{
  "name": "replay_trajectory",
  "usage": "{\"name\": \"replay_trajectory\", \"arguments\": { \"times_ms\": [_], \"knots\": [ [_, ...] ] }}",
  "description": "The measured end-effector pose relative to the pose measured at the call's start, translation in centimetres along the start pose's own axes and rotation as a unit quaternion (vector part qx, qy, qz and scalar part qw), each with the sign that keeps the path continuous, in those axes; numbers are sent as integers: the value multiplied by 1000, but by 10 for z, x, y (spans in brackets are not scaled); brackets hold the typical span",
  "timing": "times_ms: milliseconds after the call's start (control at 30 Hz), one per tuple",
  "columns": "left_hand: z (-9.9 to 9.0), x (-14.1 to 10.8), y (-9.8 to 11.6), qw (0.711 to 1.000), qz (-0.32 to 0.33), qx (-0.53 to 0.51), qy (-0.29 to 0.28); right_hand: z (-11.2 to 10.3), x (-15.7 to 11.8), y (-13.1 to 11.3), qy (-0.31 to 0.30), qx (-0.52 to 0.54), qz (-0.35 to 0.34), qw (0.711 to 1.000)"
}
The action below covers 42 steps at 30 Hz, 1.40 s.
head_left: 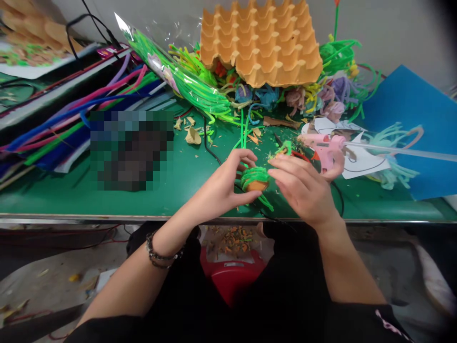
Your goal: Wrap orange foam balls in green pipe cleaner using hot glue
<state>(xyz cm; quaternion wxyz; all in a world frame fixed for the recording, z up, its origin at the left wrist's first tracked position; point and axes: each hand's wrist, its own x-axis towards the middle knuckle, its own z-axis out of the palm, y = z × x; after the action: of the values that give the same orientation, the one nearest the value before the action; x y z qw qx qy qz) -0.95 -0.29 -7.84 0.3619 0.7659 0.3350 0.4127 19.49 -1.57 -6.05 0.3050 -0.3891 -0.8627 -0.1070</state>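
My left hand (232,178) curls its fingers and thumb around a small tan cup (257,186) wrapped in green pipe cleaner (252,176). Green ends stick out above and below it. My right hand (303,183) is just to the right, fingers loosely bent and fingertips close beside the wrapped cup; its thumb is hidden. Behind its index finger shows a small green and tan bit (283,150), and I cannot make out whether it is touched. A pink glue gun (326,143) with a clear glue stick (400,151) lies beyond my right hand.
An egg tray (262,43) rests on heaped pipe cleaner pieces at the back. A bag of green pipe cleaners (193,90) is left of it, with loose coloured ones (71,105) farther left. Blue sheet (410,128) at right, black cable (210,145), carton scraps (193,136), red bin (232,274) below.
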Motion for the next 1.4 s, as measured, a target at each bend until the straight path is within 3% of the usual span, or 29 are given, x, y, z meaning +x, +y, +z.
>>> {"name": "replay_trajectory", "arguments": {
  "times_ms": [167,367,567,1067,1400],
  "knots": [
    [-1,1,7,995,-45,-85,-21,-5,-3,3,78,-13,-79,994],
    [-2,1,10,990,-46,-126,-39,-2,-4,-3,102,41,-81,991],
    [-3,-2,5,996,23,-55,-62,-3,-4,-7,137,16,-60,989],
    [-1,-2,14,990,123,64,-22,-4,0,-21,146,-41,13,988],
    [-5,0,16,991,105,84,-13,-8,-2,-17,132,54,6,990]
  ]
}}
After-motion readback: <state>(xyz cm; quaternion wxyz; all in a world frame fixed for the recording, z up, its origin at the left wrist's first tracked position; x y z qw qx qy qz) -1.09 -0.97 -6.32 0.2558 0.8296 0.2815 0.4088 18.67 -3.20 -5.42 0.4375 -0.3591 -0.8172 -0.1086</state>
